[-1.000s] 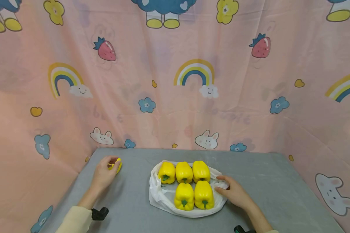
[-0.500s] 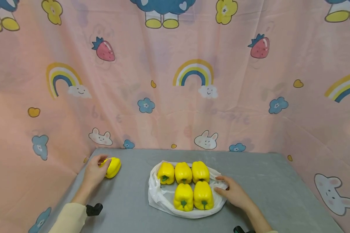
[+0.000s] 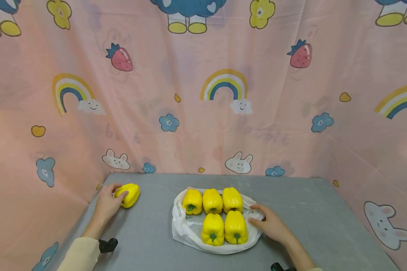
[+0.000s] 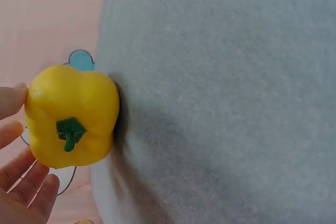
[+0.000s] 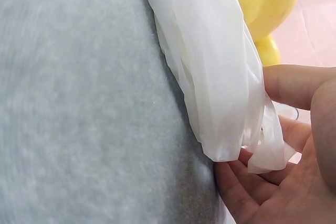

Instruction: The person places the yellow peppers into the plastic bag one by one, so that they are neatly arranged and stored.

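Observation:
A yellow bell pepper [image 3: 130, 195] lies on its side at the table's far left, its green stem turned toward the left wrist camera. My left hand [image 3: 106, 202] is at its stem end, thumb and fingertips loosely at the upper side, fingers fairly straight. At the centre, a white plastic bag [image 3: 181, 235] lies spread with its rim around several yellow bell peppers [image 3: 235, 227], three in the back row and two in front. My right hand [image 3: 270, 224] holds the bag's right rim between thumb and fingers; the right wrist view shows folded white plastic [image 5: 212, 66] there.
The grey table [image 3: 149, 233] ends at a pink printed curtain [image 3: 190, 143] behind and at both sides. The left pepper lies near the table's left edge. A black device [image 3: 108, 245] sits at the left wrist.
My left hand has moved left and slightly down and relaxed around the pepper, which now shows more fully on the table. My right hand stays at the bag's rim.

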Available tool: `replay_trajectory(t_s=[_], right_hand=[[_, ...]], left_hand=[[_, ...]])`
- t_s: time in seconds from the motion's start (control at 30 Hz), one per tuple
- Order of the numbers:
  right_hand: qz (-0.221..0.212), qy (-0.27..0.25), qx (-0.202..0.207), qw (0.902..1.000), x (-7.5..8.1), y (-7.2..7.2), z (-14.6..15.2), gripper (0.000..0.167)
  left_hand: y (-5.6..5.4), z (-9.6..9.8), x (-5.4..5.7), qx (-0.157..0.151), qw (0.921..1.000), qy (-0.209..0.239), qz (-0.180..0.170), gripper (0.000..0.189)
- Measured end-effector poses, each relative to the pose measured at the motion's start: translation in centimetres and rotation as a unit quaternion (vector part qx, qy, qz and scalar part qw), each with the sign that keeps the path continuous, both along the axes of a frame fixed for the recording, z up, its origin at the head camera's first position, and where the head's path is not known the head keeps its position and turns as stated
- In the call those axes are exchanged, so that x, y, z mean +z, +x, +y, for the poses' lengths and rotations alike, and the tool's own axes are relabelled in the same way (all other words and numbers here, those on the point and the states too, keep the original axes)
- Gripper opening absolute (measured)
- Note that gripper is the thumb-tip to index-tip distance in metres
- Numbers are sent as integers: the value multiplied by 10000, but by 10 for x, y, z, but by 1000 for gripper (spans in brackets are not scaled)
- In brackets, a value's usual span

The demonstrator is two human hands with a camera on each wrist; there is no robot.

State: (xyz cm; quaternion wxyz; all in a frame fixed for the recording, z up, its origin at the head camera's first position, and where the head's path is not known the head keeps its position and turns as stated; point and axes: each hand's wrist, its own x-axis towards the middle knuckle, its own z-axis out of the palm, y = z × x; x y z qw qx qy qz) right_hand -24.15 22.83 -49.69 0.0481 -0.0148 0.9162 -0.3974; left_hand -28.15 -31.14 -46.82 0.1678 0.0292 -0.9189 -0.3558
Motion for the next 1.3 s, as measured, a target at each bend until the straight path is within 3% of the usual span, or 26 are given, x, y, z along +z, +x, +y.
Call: replay_trajectory(t_s=[0.8, 1.3], right_hand=[[-24, -63, 45, 10000, -2, -3, 2, 60], [-32, -92, 100, 9999, -4, -3, 3, 60]], left_hand=[[3, 1, -7, -463, 9930, 154, -1080, 66], [10, 8, -5, -360, 9940, 380, -961, 67]])
